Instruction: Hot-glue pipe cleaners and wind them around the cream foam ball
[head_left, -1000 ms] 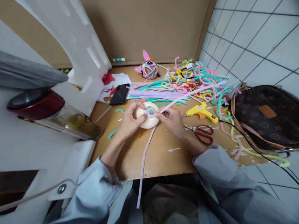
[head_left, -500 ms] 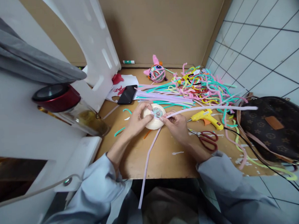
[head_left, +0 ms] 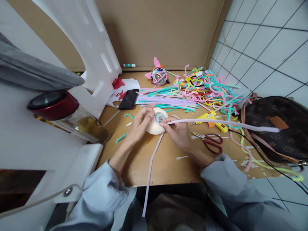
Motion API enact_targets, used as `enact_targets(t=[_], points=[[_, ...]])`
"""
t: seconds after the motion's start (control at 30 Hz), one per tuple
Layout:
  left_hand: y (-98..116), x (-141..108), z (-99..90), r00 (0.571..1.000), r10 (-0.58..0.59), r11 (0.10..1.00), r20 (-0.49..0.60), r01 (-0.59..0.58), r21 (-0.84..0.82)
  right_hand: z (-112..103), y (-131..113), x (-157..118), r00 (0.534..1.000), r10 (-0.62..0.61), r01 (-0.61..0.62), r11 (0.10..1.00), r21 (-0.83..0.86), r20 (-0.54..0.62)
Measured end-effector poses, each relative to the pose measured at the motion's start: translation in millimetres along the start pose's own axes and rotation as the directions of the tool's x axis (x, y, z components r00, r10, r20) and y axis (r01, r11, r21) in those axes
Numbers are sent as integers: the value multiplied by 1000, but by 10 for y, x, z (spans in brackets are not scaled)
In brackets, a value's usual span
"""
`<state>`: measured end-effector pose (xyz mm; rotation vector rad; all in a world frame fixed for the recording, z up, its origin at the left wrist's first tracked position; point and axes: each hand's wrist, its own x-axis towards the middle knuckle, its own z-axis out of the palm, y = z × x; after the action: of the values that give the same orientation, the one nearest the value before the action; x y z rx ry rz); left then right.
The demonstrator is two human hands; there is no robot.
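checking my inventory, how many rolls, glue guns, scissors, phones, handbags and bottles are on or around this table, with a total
White roll: 1
Yellow glue gun: 1
Scissors: 1 pair
Phone: 1
Handbag: 1
Red-lidded bottle: 1
Total: 6

Lilac stem [head_left: 148, 183] matt, fuzzy-looking; pale roll [head_left: 154, 130] smooth, matt; glue gun [head_left: 206, 116] yellow plastic; scissor blades [head_left: 197, 135] shiny metal; phone [head_left: 129, 99] glossy.

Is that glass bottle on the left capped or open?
Capped: the dark red lid sits over the top of the glass bottle. Whether it is screwed tight cannot be told.
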<state>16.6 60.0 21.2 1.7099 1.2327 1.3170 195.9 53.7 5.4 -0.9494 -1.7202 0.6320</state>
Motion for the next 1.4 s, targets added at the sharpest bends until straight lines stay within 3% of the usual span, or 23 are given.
enact_targets(t=[0.37, 0.9, 1.2, 1.3, 1.4], points=[[5, 3, 6, 1000, -9, 1000, -14, 9, -28, -6, 13, -24, 997, -70, 71, 992, -105, 12], [-41, 19, -12, 1000, -16, 1000, -4, 16, -19, -44, -39, -75, 962, -258, 273, 920, -282, 92], [-34, 36, -44, 999, -38, 996, -24, 36, -86, -83, 27, -114, 878, -451, 468, 739, -484, 160], [-81, 72, -72, 998, -53, 993, -34, 49, -109, -214, 108, -24, 900, -421, 406, 707, -579, 117], [-130, 112, -78, 995, -86, 978, -57, 73, -196, -499, 238, 21, 952, -299, 162, 675, -720, -66]])
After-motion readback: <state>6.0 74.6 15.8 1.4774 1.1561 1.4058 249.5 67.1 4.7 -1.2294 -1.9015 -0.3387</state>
